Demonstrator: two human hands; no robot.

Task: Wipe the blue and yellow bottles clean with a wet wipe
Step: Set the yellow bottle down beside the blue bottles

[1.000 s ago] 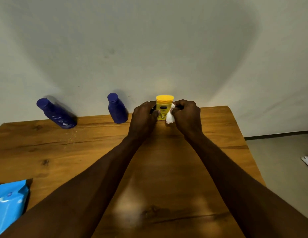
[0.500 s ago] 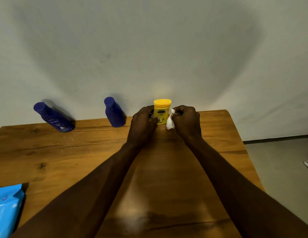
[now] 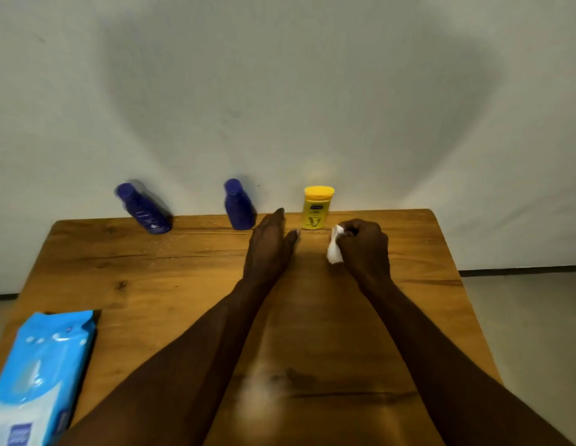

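Left hand (image 3: 269, 244) flat-fingered, empty; right hand (image 3: 365, 244) clutching the wipe (image 3: 334, 249). Reaching centre-frame carelessly could topple the yellow bottle (image 3: 316, 208).

Dim, warm light; a broad soft shadow darkens the wall (image 3: 280, 91), glare sheens the table (image 3: 260, 403), edges bend.

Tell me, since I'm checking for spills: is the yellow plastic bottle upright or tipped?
Upright. The yellow plastic bottle stands on its base at the wooden table's far edge, cap on top, neither hand touching it.

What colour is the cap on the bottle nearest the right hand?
Yellow, matching the yellow bottle itself; seen in the head view.
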